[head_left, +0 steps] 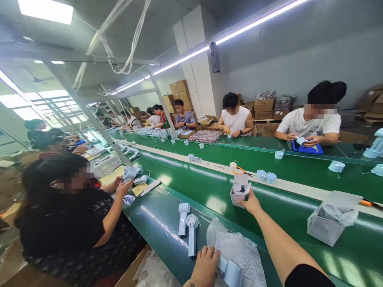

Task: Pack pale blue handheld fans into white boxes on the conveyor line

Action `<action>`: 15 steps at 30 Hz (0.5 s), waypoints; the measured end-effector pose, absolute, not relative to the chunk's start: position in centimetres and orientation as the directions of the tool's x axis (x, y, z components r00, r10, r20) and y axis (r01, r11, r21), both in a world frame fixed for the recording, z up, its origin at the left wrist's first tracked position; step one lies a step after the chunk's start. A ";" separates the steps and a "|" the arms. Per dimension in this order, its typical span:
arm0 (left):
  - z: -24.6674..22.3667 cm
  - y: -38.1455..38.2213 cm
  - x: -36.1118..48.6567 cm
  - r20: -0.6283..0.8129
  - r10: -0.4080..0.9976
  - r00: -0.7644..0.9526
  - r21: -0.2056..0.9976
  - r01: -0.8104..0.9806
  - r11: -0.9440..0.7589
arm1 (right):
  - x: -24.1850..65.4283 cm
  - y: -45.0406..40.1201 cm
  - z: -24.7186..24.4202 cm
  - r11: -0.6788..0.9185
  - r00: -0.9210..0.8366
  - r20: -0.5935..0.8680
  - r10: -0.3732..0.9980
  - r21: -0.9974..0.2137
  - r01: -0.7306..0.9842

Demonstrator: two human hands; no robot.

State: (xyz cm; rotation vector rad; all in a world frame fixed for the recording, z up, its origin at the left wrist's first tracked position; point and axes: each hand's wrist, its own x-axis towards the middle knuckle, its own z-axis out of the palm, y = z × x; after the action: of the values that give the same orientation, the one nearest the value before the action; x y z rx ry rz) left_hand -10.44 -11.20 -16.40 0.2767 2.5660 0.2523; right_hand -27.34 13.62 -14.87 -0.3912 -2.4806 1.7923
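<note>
My right hand (250,203) is closed on the side of a small white box (237,198) with its lid up, over the green conveyor. Clear wrap and a dark item show inside that box. Low in the view, my left hand (206,263) lies with fingers spread at the edge of a clear plastic bag (239,247), beside a light blue handheld fan (232,273). Whether it grips the fan is hard to see, but the fingers look apart. Two more blue fans, one (183,219) and another (192,235), lie on the dark green table just beyond my left hand.
Another open white box (326,227) stands on the conveyor (281,207) at right. Round blue parts (266,176) and orange-handled pliers (241,171) lie along the white divider. A person (68,219) sits close at left holding a fan; others work across the line.
</note>
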 end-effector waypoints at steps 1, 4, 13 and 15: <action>-16.1 -11.2 -10.8 -0.498 0.261 -0.827 0.217 0.172 0.961 | -26.2 13.5 -15.0 0.266 -0.957 -0.144 0.252 -0.941 0.211; -14.9 -12.0 -11.1 -0.448 0.331 -0.831 0.262 0.232 0.937 | -20.2 13.3 -15.3 0.161 -0.930 -0.275 0.246 -0.934 0.319; -13.0 -6.1 -7.6 -0.447 0.302 -0.842 0.853 -0.300 0.427 | -3.9 11.5 -15.2 -0.594 -0.853 -0.471 -0.223 -0.628 0.502; -13.7 -3.6 -6.7 -0.443 0.431 -0.786 0.891 -0.337 0.303 | -4.0 11.7 -14.5 -0.659 -0.902 -0.429 -0.052 -0.664 0.354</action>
State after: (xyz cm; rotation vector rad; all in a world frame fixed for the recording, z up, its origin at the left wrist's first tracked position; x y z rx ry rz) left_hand -6.74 -3.64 -13.68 0.0837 1.9358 1.5450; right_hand -4.01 11.66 -14.52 -0.6443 -1.3464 3.0211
